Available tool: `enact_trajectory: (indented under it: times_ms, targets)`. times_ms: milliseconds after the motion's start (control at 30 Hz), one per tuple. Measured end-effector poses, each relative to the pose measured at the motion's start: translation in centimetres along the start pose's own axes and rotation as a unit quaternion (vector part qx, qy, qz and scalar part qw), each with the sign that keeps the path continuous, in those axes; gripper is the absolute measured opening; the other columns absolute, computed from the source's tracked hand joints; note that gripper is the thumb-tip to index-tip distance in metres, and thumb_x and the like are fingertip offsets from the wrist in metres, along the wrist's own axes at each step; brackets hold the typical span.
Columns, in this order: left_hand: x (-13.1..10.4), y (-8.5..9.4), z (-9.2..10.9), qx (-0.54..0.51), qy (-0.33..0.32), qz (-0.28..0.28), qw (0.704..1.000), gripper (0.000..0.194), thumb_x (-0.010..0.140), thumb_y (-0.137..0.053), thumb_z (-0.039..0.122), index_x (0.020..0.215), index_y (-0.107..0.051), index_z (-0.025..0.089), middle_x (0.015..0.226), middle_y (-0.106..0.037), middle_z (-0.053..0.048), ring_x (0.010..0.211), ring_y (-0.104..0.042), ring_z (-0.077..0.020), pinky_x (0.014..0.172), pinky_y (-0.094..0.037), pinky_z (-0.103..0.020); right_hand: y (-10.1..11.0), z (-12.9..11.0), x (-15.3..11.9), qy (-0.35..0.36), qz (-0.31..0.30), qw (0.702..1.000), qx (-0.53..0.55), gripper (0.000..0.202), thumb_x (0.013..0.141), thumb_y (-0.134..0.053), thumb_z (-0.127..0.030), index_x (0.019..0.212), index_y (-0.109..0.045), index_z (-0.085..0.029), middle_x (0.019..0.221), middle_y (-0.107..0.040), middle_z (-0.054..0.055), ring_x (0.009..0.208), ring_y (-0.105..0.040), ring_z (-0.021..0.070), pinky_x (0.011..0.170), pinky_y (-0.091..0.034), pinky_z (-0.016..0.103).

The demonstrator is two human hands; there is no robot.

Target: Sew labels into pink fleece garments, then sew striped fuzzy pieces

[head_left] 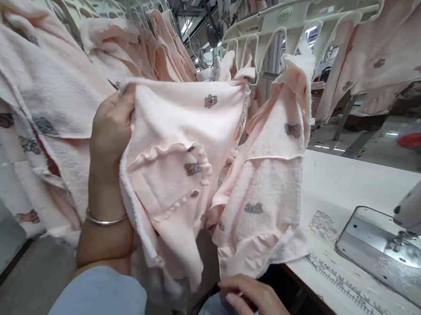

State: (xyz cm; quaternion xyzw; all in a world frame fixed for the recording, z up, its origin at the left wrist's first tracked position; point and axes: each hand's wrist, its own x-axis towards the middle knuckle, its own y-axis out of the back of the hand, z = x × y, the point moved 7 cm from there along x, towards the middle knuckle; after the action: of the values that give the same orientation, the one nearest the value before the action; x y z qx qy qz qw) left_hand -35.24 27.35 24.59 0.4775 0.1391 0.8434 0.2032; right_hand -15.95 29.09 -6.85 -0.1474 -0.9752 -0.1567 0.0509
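My left hand (114, 119) is closed on the top corner of a pale pink fleece garment piece (184, 114) printed with small bears. That piece has a ruffle-edged pocket (170, 181), and its right side reaches up towards a hanger clip. Beside it hangs another pink fleece piece (276, 179) with a seam across it and a smooth band at the bottom. Just below this band is my right hand (259, 303), its fingers loosely stretched out and nothing visible in them. Whether its fingertips touch the cloth I cannot tell.
A cream plastic hanger (284, 27) with clips spans the upper right. More pink pieces (49, 74) hang on hangers at left. At right stands a white sewing table (336, 183) with a metal machine plate (382, 241), ruler markings and part of a sewing machine head (418, 201).
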Motion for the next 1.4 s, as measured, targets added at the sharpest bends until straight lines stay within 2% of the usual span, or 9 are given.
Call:
enact_trajectory:
  times_ms: [167, 333, 467, 533, 667, 833, 1000, 1133, 1400]
  targets:
    - [1.0, -1.7, 3.2, 0.067, -0.064, -0.016, 0.996, 0.036, 0.094, -0.037, 0.036, 0.085, -0.056, 0.006, 0.067, -0.044, 0.004, 0.086, -0.064, -0.0172, 0.071, -0.048, -0.027, 0.1, 0.9, 1.2, 0.044, 0.155, 0.983, -0.092, 0.038, 0.093, -0.042, -0.035, 0.129, -0.048, -0.023, 0.133, -0.048, 0.006, 0.121, -0.047, 0.0177, 0.1, -0.042, 0.03]
    - [3.9, -1.5, -2.2, 0.253, -0.026, -0.002, 0.967, 0.022, 0.084, -0.056, 0.021, 0.069, -0.053, 0.006, 0.067, -0.053, -0.001, 0.095, -0.06, -0.0269, 0.092, -0.042, -0.049, 1.6, 1.4, 1.7, 0.082, 0.229, 0.946, -0.213, 0.043, 0.096, -0.033, -0.024, 0.138, -0.038, -0.018, 0.137, -0.044, 0.01, 0.127, -0.041, 0.0203, 0.101, -0.043, 0.036]
    - [0.0, -4.2, -4.0, 0.233, -0.05, 0.026, 0.971, 0.024, 0.079, -0.051, 0.006, 0.103, -0.055, 0.01, 0.114, -0.057, -0.012, 0.119, -0.047, -0.0251, 0.105, -0.033, -0.041, 2.2, 1.2, 2.7, 0.105, 0.22, 0.929, -0.277, 0.05, 0.095, -0.031, -0.02, 0.145, -0.024, -0.02, 0.142, -0.039, 0.008, 0.129, -0.039, 0.0194, 0.1, -0.044, 0.036]
    - [-4.0, -8.7, -4.4, 0.066, -0.062, -0.088, 0.992, 0.029, 0.09, -0.034, 0.015, 0.112, -0.052, 0.015, 0.107, -0.061, -0.009, 0.102, -0.059, -0.018, 0.092, -0.047, -0.033, 1.8, 1.8, 3.2, 0.104, 0.212, 0.917, -0.323, 0.058, 0.093, -0.03, -0.014, 0.148, -0.012, -0.02, 0.146, -0.033, 0.009, 0.129, -0.038, 0.0194, 0.097, -0.047, 0.035]
    - [-9.1, -16.3, -8.8, 0.058, 0.018, -0.255, 0.965, 0.024, 0.089, -0.04, 0.023, 0.101, -0.059, 0.017, 0.095, -0.066, -0.007, 0.093, -0.062, -0.019, 0.087, -0.05, -0.033, 2.1, 4.3, 2.3, 0.048, 0.247, 0.864, -0.437, 0.069, 0.086, -0.025, -0.001, 0.147, 0.004, -0.014, 0.146, -0.029, 0.016, 0.126, -0.042, 0.0224, 0.09, -0.052, 0.037]
    - [-7.6, -18.0, -15.3, 0.115, 0.06, -0.251, 0.959, 0.026, 0.085, -0.048, 0.027, 0.103, -0.058, 0.011, 0.123, -0.054, -0.019, 0.125, -0.042, -0.032, 0.105, -0.029, -0.05, 3.0, 5.7, 0.0, 0.061, 0.27, 0.824, -0.495, 0.062, 0.092, -0.032, -0.013, 0.147, -0.004, -0.01, 0.137, -0.043, 0.014, 0.12, -0.049, 0.0226, 0.087, -0.054, 0.034]
    - [-11.2, -20.1, -14.8, 0.063, 0.008, -0.362, 0.93, 0.03, 0.08, -0.057, 0.039, 0.1, -0.063, 0.017, 0.099, -0.067, -0.006, 0.092, -0.061, -0.0202, 0.082, -0.047, -0.028, 3.0, 5.3, 0.0, 0.062, 0.265, 0.83, -0.486, 0.06, 0.093, -0.031, -0.016, 0.148, -0.007, -0.013, 0.139, -0.042, 0.011, 0.119, -0.05, 0.0205, 0.086, -0.054, 0.03]
    - [-11.3, -17.9, -13.6, 0.07, 0.007, -0.34, 0.938, 0.023, 0.082, -0.049, 0.032, 0.074, -0.063, 0.015, 0.063, -0.06, 0.0, 0.062, -0.055, -0.015, 0.06, -0.042, -0.023, 3.5, 4.7, -1.1, 0.066, 0.283, 0.843, -0.453, 0.058, 0.094, -0.031, -0.018, 0.148, -0.01, -0.016, 0.14, -0.041, 0.01, 0.122, -0.047, 0.0208, 0.089, -0.052, 0.031]
    - [-2.4, -5.9, -8.7, 0.114, -0.006, -0.081, 0.99, 0.035, 0.086, -0.047, 0.043, 0.069, -0.057, 0.015, 0.06, -0.046, 0.003, 0.059, -0.044, -0.0105, 0.052, -0.03, -0.019, 4.7, 4.9, -3.1, 0.064, 0.338, 0.858, -0.38, 0.049, 0.096, -0.036, -0.026, 0.144, -0.026, -0.02, 0.137, -0.043, 0.01, 0.122, -0.047, 0.0234, 0.094, -0.05, 0.036]
